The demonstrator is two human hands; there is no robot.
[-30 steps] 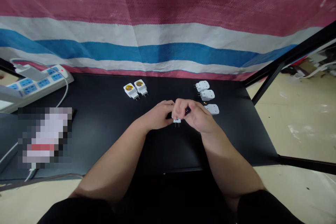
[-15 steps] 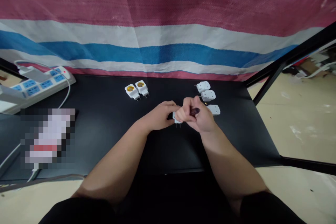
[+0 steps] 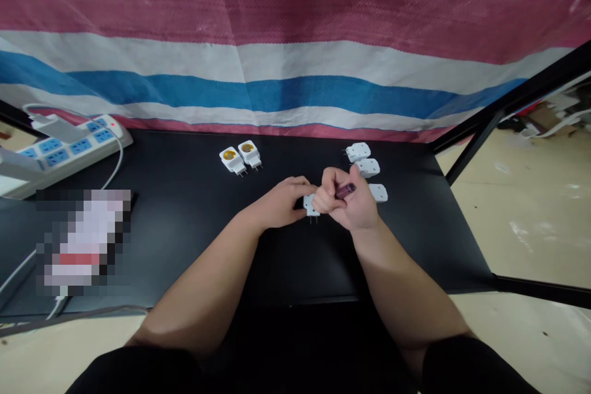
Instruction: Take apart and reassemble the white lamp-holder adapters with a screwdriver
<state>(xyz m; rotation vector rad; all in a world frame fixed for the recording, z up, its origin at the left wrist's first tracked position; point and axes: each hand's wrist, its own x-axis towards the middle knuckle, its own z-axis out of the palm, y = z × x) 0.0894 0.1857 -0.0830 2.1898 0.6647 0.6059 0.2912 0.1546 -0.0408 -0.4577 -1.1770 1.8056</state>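
Note:
My left hand (image 3: 281, 204) is closed on the left side of a white plug-in lamp socket (image 3: 312, 207), holding it on the black table. This socket lies back side up, its two metal prongs pointing toward me. Over its right edge, my right hand (image 3: 348, 200) is wrapped round a screwdriver with a dark purple handle (image 3: 345, 191). The screwdriver's tip is hidden behind my fingers. Close to the right hand lie more white sockets, back side up: one beside it (image 3: 379, 193), one above (image 3: 368, 167) and one farther back (image 3: 358, 152).
Two white sockets with gold screw openings facing up (image 3: 231, 159) (image 3: 250, 154) lie at the back centre. A power strip (image 3: 69, 151) with plugged-in chargers and a blurred phone (image 3: 87, 237) with a cable are at the left. A striped sheet (image 3: 295, 92) hangs behind the table (image 3: 184, 209).
My right hand has shifted slightly right and turned, so more of the screwdriver handle and the held socket shows. The left hand stays in place.

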